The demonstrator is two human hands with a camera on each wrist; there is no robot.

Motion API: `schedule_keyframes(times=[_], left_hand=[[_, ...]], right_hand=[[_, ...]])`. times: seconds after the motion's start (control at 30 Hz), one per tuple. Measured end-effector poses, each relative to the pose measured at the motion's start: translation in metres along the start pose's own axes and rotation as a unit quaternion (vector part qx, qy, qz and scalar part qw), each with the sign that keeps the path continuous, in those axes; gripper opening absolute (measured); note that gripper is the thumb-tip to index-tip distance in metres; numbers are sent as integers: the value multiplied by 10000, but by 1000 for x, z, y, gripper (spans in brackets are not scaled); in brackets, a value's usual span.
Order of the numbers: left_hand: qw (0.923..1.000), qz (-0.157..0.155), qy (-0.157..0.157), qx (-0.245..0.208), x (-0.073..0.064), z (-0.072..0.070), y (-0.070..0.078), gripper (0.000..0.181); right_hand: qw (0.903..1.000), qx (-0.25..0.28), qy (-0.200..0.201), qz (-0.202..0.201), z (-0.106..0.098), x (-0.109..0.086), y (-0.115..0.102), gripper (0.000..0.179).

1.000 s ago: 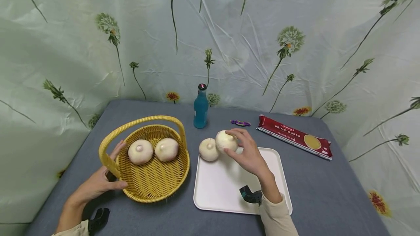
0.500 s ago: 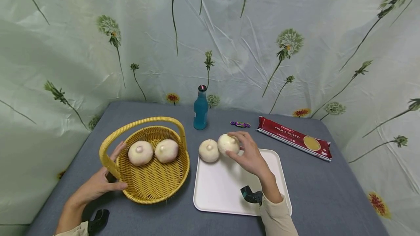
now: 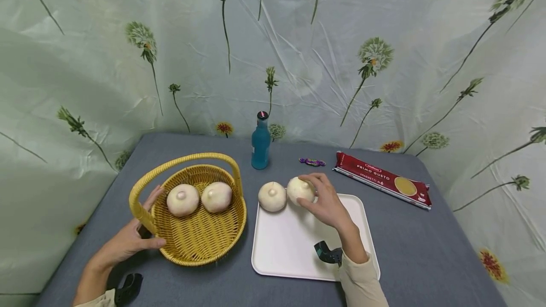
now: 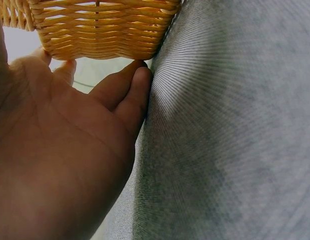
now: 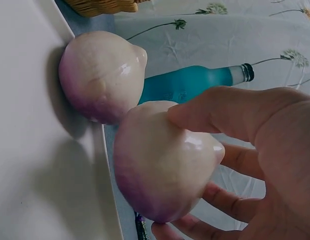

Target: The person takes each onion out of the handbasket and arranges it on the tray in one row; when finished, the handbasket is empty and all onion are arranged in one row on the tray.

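Observation:
My right hand (image 3: 327, 206) holds a round white turnip (image 3: 299, 191) between thumb and fingers, over the far part of the white tray (image 3: 294, 255). The right wrist view shows purple on its underside and a small nub on top. Just left of it, a second turnip (image 3: 272, 197) sits in the tray's far left corner. My left hand (image 3: 128, 241) rests against the left side of a yellow wicker basket (image 3: 198, 245), thumb at the near rim and fingers stretched along the outside. Two turnips, one left (image 3: 182, 200) and one right (image 3: 216, 197), lie in the basket's far half.
Behind the tray and basket stands a blue bottle (image 3: 260, 143) with a dark cap. A purple-wrapped candy (image 3: 312, 161) lies beyond the tray, and a red spaghetti pack (image 3: 382, 179) lies at the back right. A flower-print curtain (image 3: 307, 75) hangs behind the grey table.
My right hand has moved slightly right and toward me with its turnip, which has shifted away from the other turnip on the tray. My left hand and the basket have stayed put.

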State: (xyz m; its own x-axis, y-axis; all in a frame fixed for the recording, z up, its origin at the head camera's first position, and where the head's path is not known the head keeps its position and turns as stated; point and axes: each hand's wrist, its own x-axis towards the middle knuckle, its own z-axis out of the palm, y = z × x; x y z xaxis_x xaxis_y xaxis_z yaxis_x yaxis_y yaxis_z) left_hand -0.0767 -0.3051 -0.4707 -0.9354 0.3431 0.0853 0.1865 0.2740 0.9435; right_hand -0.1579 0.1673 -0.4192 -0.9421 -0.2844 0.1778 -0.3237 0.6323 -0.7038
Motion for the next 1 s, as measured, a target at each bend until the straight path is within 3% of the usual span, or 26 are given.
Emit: schedule_keyframes(times=[0.4, 0.73, 1.0], left_hand=[[9999, 82, -2, 123, 1, 0, -1, 114], [9999, -16, 12, -142, 0, 0, 0, 113], [10000, 74, 18, -8, 0, 0, -1, 113]], right_hand=[[9986, -292, -253, 348, 4, 1, 5, 51], [9979, -378, -376, 363, 9, 3, 7, 51], [9974, -392, -463, 396, 11, 3, 8, 51]])
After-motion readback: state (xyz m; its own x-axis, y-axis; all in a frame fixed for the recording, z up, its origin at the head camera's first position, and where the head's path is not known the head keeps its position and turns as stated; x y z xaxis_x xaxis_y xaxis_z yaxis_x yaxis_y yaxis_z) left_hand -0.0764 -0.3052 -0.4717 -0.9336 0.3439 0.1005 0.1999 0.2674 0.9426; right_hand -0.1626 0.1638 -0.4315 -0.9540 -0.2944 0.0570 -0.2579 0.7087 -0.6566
